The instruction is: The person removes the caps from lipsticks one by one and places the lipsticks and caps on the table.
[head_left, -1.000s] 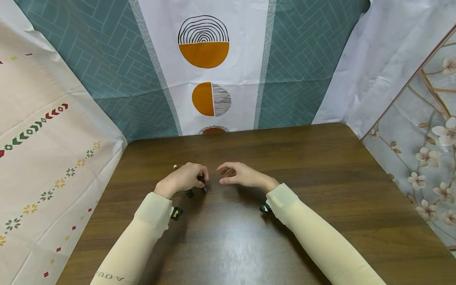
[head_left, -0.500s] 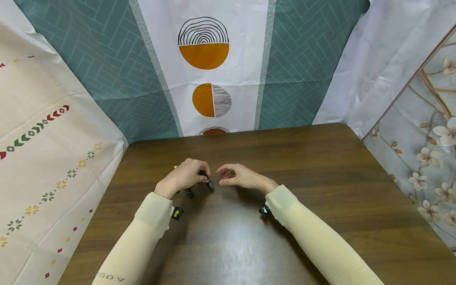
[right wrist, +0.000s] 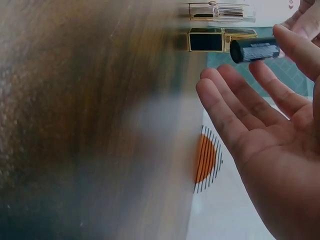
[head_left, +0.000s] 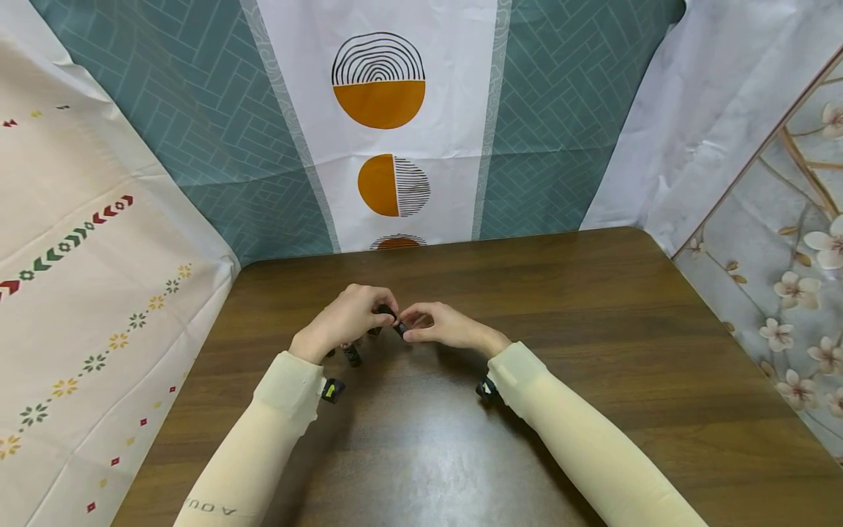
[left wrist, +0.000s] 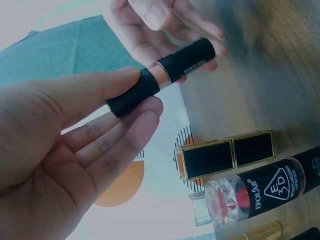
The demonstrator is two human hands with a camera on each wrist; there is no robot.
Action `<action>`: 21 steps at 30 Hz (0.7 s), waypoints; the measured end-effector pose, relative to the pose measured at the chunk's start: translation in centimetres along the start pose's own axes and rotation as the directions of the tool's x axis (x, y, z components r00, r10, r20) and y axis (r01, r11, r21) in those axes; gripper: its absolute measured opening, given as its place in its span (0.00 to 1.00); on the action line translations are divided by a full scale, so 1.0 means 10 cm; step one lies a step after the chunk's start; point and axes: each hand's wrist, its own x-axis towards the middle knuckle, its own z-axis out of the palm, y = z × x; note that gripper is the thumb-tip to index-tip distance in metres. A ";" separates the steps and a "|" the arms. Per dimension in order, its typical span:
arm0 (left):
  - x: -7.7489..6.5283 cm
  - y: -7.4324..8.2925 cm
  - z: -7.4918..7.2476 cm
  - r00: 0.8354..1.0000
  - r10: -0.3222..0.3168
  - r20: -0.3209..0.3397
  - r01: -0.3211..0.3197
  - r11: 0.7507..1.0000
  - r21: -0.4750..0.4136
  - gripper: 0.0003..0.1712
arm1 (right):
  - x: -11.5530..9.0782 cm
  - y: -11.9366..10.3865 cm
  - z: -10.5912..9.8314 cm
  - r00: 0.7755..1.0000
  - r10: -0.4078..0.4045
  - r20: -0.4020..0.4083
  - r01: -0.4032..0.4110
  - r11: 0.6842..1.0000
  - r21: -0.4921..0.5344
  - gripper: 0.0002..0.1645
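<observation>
My left hand pinches a black lipstick tube between thumb and fingers, above the table. A pinkish band shows around the tube's middle, and its small lettering is blurred. My right hand is at the tube's free end, fingers loosely bent and spread. In the right wrist view, that end of the lipstick tube lies between the right thumb and fingers, which do not close round it. Beyond the left hand stand a black lipstick with gold edges and a lipstick marked EPOLAR with a clear, faceted end.
The brown wooden table spreads under both arms. A clear and gold tube stands beside the gold-edged one. Another gold item shows at the left wrist view's lower edge. Patterned cloths hang behind the table.
The left hand has moved right and slightly away with the lipstick tube, bringing its free end to the right hand's fingers. The right hand has barely moved.
</observation>
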 end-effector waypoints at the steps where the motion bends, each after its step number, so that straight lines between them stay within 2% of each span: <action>1: 0.00 0.01 0.00 1.000 0.005 -0.008 -0.005 1.000 -0.002 0.05 | 0.00 0.00 0.00 1.000 0.003 -0.004 -0.003 1.000 0.000 0.26; 7: 0.03 0.03 0.01 0.997 0.042 -0.058 -0.043 0.999 -0.017 0.05 | 0.00 0.00 0.00 0.997 0.002 -0.071 -0.002 1.000 0.002 0.23; 11: 0.06 0.07 0.01 0.994 0.053 -0.091 -0.055 0.998 -0.023 0.05 | 0.00 0.00 -0.01 0.991 -0.016 -0.133 0.027 0.997 0.078 0.18; 16: 0.09 0.12 0.01 0.990 0.046 -0.134 -0.051 0.998 -0.035 0.07 | -0.01 -0.01 -0.06 0.975 -0.040 -0.217 0.073 0.987 0.143 0.16; 21: 0.15 0.16 0.00 0.981 0.056 -0.185 -0.067 0.996 -0.053 0.07 | -0.04 -0.05 -0.15 0.956 -0.028 -0.293 0.087 0.977 0.193 0.15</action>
